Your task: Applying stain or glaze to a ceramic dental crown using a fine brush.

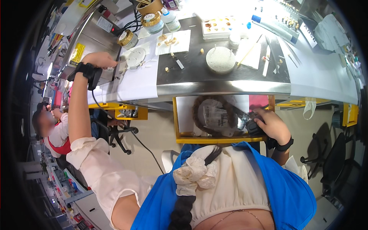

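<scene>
My left hand (99, 60) reaches to the far left of the bench, its fingers pinched together beside a round white dish (135, 57). Something thin and small seems to sit at the fingertips, too small to name. My right hand (274, 124) is at the right side of an open yellow-edged drawer (222, 140), fingers curled over a dark rounded object (253, 125) that I cannot make out. Inside the drawer, next to that hand, lies a dark brown ring-shaped thing (199, 115) around a clear bag (216, 115). Black straps circle both wrists.
On the bench stand gold-lidded jars (152, 23), a dropper bottle (170, 20), a white palette (218, 27) and a round honeycomb tray (220, 59). Brushes and thin tools (270, 53) lie right. A cable (145, 147) hangs left; another person (57, 132) sits beyond.
</scene>
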The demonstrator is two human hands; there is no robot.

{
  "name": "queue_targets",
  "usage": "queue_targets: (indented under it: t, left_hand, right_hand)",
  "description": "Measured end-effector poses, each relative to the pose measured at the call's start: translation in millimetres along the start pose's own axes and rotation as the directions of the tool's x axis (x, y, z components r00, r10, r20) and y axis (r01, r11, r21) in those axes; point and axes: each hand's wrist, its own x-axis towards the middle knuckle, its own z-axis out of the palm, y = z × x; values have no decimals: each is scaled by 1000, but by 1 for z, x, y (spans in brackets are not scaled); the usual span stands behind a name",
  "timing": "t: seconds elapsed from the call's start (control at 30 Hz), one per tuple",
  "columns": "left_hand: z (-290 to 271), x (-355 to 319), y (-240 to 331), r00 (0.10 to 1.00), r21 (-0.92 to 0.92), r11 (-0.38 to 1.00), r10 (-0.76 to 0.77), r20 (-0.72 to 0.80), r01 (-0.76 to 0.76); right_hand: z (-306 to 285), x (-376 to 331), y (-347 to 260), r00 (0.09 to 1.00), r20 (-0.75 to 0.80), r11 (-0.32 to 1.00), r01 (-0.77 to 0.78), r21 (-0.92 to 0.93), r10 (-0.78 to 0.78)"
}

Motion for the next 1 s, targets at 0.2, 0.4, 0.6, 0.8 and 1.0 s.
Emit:
queue_targets:
  t: [0.2,0.4,0.6,0.8,1.0]
  left_hand:
    - [16,-57,16,866,-112,939,248,-435,-325]
    - [119,-97,162,819,-826,121,266,-508,-551]
    - [165,-92,291,675,-774,-194,394,-624,-602]
    - [161,-94,307,561,-678,-161,444,-699,-717]
    - [139,-95,290,457,-663,-173,599,-658,-728]
  right_hand:
    - [-18,-6,-26,999,-28,999,18,37,-17]
    - [-30,-8,-77,930,-274,913,317,258,-246]
    - [-14,1,-106,857,-441,913,371,169,-267]
    - [-17,5,-93,835,-505,952,295,79,-217]
    - [-24,18,-91,824,-536,888,372,270,-183]
